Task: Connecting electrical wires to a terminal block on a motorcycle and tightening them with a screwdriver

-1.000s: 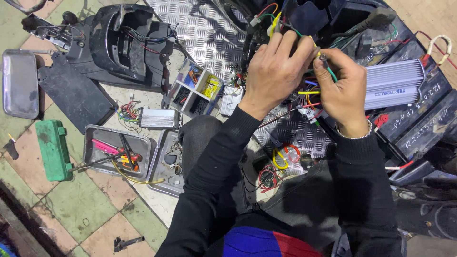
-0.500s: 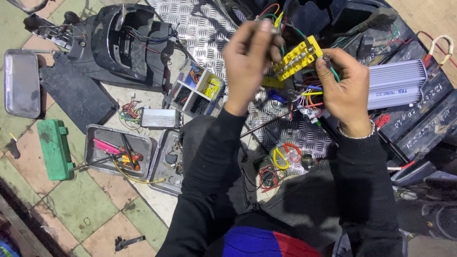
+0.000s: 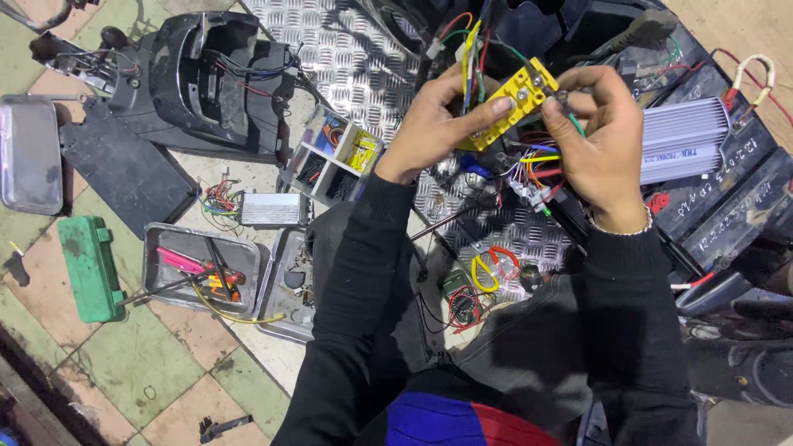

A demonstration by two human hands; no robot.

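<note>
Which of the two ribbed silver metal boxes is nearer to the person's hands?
The larger ribbed silver box, lying just beside the right hand on the black batteries. The smaller one lies farther away on the tiled floor, left of the left arm.

Black long sleeves (image 3: pixel 355 297), a thin bracelet (image 3: pixel 621 232) on the right wrist.

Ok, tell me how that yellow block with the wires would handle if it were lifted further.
The yellow block looks like rigid moulded plastic, so it probably stays stiff and feels light. The coloured wires trailing from it look floppy and would likely drag or tug. Both hands, left hand and right hand, pinch it, which suggests it twists easily.
</note>
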